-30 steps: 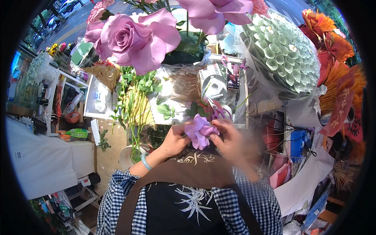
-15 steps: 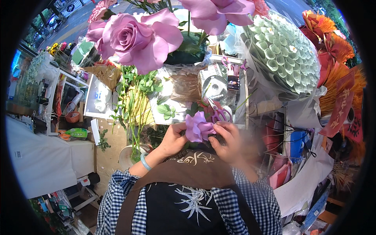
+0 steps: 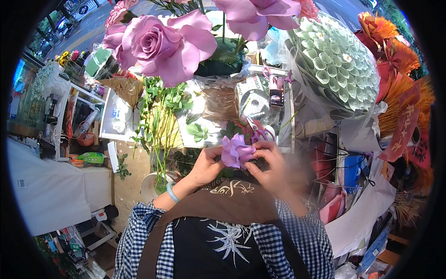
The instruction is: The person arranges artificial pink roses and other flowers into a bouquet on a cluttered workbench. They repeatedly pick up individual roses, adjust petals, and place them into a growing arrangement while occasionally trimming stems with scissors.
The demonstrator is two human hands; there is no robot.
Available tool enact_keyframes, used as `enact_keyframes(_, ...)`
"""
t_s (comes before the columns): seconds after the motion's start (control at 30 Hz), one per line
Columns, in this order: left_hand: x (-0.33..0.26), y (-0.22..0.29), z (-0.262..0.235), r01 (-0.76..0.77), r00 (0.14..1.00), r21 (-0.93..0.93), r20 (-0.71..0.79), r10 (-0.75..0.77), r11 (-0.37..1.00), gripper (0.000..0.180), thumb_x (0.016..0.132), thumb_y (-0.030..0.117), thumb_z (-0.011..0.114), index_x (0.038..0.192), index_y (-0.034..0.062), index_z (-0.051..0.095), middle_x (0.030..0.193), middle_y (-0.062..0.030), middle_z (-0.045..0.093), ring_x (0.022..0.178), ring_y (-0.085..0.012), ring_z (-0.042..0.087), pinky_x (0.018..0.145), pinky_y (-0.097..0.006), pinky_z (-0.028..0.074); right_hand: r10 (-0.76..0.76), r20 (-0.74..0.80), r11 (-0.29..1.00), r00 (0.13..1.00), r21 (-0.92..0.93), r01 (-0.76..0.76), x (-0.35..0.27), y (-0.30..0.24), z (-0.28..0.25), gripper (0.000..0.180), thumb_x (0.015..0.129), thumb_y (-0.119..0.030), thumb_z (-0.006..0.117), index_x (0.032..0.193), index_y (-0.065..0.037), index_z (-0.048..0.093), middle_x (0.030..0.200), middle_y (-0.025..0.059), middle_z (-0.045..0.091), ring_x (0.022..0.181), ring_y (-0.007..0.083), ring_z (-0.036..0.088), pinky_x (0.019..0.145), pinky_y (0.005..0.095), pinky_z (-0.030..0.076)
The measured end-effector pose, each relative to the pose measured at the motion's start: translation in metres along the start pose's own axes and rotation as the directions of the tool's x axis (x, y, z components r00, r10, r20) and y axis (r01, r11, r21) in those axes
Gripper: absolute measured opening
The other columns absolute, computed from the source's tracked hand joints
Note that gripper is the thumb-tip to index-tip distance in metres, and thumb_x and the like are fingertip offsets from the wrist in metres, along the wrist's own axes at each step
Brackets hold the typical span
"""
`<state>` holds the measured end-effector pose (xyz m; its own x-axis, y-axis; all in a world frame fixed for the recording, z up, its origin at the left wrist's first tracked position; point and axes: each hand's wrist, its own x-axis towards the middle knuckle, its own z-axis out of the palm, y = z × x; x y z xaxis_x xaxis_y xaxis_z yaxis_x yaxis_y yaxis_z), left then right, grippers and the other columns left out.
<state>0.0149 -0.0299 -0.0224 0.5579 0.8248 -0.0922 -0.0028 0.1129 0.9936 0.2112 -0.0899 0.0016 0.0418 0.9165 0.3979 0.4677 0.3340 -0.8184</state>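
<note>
Purple rose (image 3: 236,152), head view: left hand (image 3: 207,166) clasps its left side; right hand (image 3: 269,168) pinches its right-side petals between thumb and fingers. Light, even pressure should spare the petals. Scissors (image 3: 261,133) just beyond, near the table's (image 3: 285,149) front edge, likely limit forward room.

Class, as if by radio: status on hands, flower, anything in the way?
Left grip holding purple flower. Right grip pinching its right-side petals. Scissors just beyond, not between them.
</note>
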Motion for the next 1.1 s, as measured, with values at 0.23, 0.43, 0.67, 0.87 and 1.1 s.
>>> enact_keyframes(0.23, 0.000, 0.012, -0.001, 0.032, 0.999, 0.132, 0.037, -0.037, 0.991, 0.018, 0.085, 0.006, 0.057, 0.098, -0.0019, 0.066, 0.079, -0.0061, 0.067, 0.071, -0.0089, 0.057, 0.066, -0.026, 0.047, -0.329, 0.030, 0.865, 0.944, -0.391, 0.314, -0.001, 0.002, 0.006, 0.023, 0.068, -0.008, 0.075, 0.088, -0.004, 0.064, 0.097, 0.0088, 0.058, 0.087, 0.0262, 0.059, 0.070, 0.0364, 0.049)
enact_keyframes(0.43, 0.000, 0.009, 0.000, 0.136, 0.991, 0.038, 0.012, -0.136, 0.990, 0.013, 0.083, 0.001, 0.057, 0.090, -0.0028, 0.067, 0.072, -0.0018, 0.063, 0.063, -0.0059, 0.053, 0.058, -0.023, 0.043, -0.424, -0.017, 0.798, 0.906, -0.481, 0.364, -0.005, 0.007, 0.013, 0.022, 0.069, -0.009, 0.074, 0.089, -0.006, 0.064, 0.094, 0.0059, 0.059, 0.084, 0.0238, 0.060, 0.070, 0.0365, 0.047)
enact_keyframes(0.67, 0.001, 0.008, -0.001, 0.148, 0.988, 0.064, 0.037, -0.151, 0.987, 0.013, 0.086, 0.005, 0.056, 0.093, -0.0011, 0.066, 0.069, -0.0025, 0.061, 0.062, -0.0071, 0.051, 0.058, -0.025, 0.043, -0.439, 0.006, 0.773, 0.898, -0.507, 0.382, -0.005, 0.007, 0.017, 0.022, 0.068, -0.009, 0.072, 0.088, -0.007, 0.064, 0.094, 0.0053, 0.059, 0.085, 0.0232, 0.060, 0.074, 0.0375, 0.045)
enact_keyframes(0.87, 0.002, 0.010, -0.001, 0.195, 0.979, 0.117, 0.045, -0.201, 0.974, 0.014, 0.087, 0.008, 0.058, 0.092, -0.0014, 0.067, 0.067, -0.0033, 0.061, 0.061, -0.0077, 0.052, 0.058, -0.026, 0.044, -0.404, 0.001, 0.781, 0.915, -0.519, 0.346, -0.002, 0.006, 0.015, 0.022, 0.066, -0.008, 0.071, 0.086, -0.007, 0.063, 0.092, 0.0050, 0.058, 0.089, 0.0235, 0.058, 0.074, 0.0384, 0.044)
enact_keyframes(1.1, 0.005, 0.012, -0.001, 0.243, 0.965, 0.135, 0.067, -0.253, 0.961, 0.017, 0.088, 0.011, 0.058, 0.092, -0.0023, 0.067, 0.070, -0.0036, 0.064, 0.064, -0.0083, 0.056, 0.061, -0.026, 0.046, -0.425, 0.058, 0.749, 0.903, -0.538, 0.387, -0.001, 0.006, 0.014, 0.019, 0.069, -0.012, 0.069, 0.086, -0.008, 0.062, 0.090, 0.0045, 0.058, 0.087, 0.0215, 0.057, 0.076, 0.0380, 0.042)
